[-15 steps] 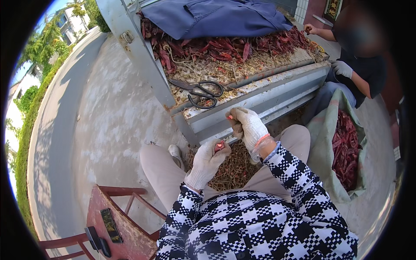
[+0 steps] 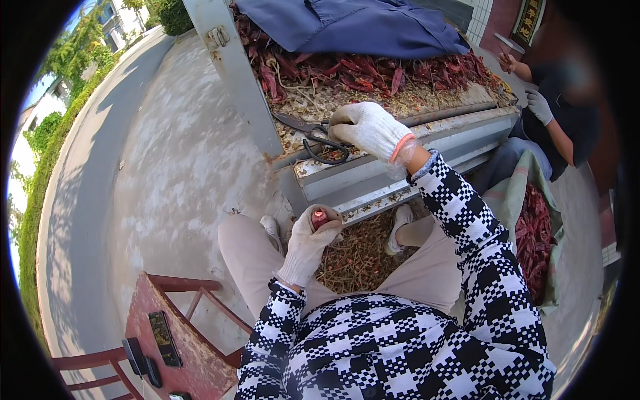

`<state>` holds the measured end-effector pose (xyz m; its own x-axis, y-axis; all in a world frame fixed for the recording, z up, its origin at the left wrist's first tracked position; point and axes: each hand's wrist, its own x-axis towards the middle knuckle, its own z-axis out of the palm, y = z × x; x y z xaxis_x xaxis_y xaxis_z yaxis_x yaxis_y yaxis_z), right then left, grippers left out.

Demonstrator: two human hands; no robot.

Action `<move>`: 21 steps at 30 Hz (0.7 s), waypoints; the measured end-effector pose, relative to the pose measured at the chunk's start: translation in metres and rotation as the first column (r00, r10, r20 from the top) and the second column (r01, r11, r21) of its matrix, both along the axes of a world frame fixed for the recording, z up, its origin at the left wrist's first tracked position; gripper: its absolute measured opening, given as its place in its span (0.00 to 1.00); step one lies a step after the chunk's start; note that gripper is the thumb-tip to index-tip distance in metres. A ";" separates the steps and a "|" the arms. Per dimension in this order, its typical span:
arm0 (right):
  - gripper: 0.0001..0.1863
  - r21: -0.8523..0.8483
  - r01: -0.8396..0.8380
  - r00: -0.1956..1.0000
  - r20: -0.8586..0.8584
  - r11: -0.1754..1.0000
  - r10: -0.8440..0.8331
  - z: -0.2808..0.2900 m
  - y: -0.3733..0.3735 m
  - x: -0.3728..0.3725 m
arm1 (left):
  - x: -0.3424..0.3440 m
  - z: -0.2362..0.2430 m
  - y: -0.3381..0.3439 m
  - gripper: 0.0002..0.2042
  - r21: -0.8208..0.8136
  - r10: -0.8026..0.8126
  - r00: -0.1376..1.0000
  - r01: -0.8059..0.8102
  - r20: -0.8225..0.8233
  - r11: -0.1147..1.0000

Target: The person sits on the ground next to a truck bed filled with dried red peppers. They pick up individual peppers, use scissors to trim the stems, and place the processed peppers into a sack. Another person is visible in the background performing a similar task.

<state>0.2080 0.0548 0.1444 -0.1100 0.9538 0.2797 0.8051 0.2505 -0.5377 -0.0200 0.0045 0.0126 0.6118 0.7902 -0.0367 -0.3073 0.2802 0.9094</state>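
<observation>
My left hand (image 2: 305, 241), in a white knit glove, is closed around a red chilli pepper (image 2: 319, 217), its pale cut end facing up, above my lap. My gloved right hand (image 2: 367, 130) is raised at the bed's front lip with fingers curled; what they hold, if anything, is hidden. Beside those fingertips lie large black-handled scissors (image 2: 320, 150) on the debris-strewn metal truck bed (image 2: 433, 143). Dried red chillies (image 2: 353, 77) are piled behind them under a blue cloth (image 2: 353, 27). Stalk debris (image 2: 353, 263) lies between my legs.
At right a co-worker (image 2: 560, 127) sits with one gloved hand raised, beside an open sack (image 2: 533, 240) of red chillies. A worn red wooden stool (image 2: 147, 300) at lower left carries a phone (image 2: 165, 339) and dark devices. A paved road (image 2: 80, 220) runs along the left.
My right hand has moved up from beside my left hand to the scissors on the bed. My left hand still holds the pepper, slightly lower and further left.
</observation>
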 end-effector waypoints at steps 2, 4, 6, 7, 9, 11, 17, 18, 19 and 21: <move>0.17 -0.045 -0.147 0.988 0.031 0.988 0.148 0.001 0.000 -0.016 | -0.005 -0.002 0.003 0.08 -0.021 0.011 1.000 -0.011 0.000 1.000; 0.16 -0.055 -0.186 0.982 0.009 0.981 0.187 -0.006 -0.004 -0.029 | -0.006 -0.005 0.007 0.09 -0.036 0.013 1.000 -0.013 0.004 0.999; 0.16 0.037 -0.320 0.945 0.076 0.947 0.317 -0.013 0.002 -0.032 | -0.007 -0.010 0.009 0.10 -0.063 0.016 0.999 -0.014 0.034 0.998; 0.16 -0.017 -0.243 0.970 0.030 0.970 0.243 -0.010 0.005 -0.033 | -0.008 -0.011 0.009 0.11 -0.069 0.021 0.998 -0.017 0.051 0.997; 0.16 -0.039 -0.106 0.993 0.041 0.994 0.108 -0.008 0.020 -0.032 | -0.010 -0.010 0.009 0.14 -0.076 0.039 0.999 -0.037 0.032 0.996; 0.16 0.020 0.020 0.997 0.068 1.000 -0.021 -0.010 0.052 -0.016 | -0.008 -0.014 0.009 0.22 -0.088 -0.006 0.997 0.013 0.074 0.996; 0.17 0.078 0.233 0.963 0.119 0.969 -0.241 -0.016 0.154 -0.023 | -0.009 -0.030 0.010 0.27 0.004 -0.017 0.998 0.017 -0.062 1.000; 0.17 0.084 0.254 0.949 0.171 0.964 -0.265 -0.019 0.171 -0.030 | -0.012 -0.037 0.011 0.26 0.004 -0.033 0.994 0.034 -0.107 0.999; 0.17 0.050 0.277 0.935 0.215 0.960 -0.281 -0.018 0.182 -0.041 | -0.016 -0.043 0.009 0.20 0.015 -0.027 0.986 0.030 -0.166 0.999; 0.15 0.024 0.313 0.898 0.318 0.949 -0.304 -0.023 0.206 -0.053 | -0.022 -0.054 0.007 0.18 -0.059 -0.036 0.996 0.032 -0.081 0.998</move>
<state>0.1547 0.2603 0.1211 0.1138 0.9608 0.2526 0.9675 -0.0494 -0.2479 -0.0422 0.0117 -0.0413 0.6314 0.7641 -0.1322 -0.2223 0.3416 0.9132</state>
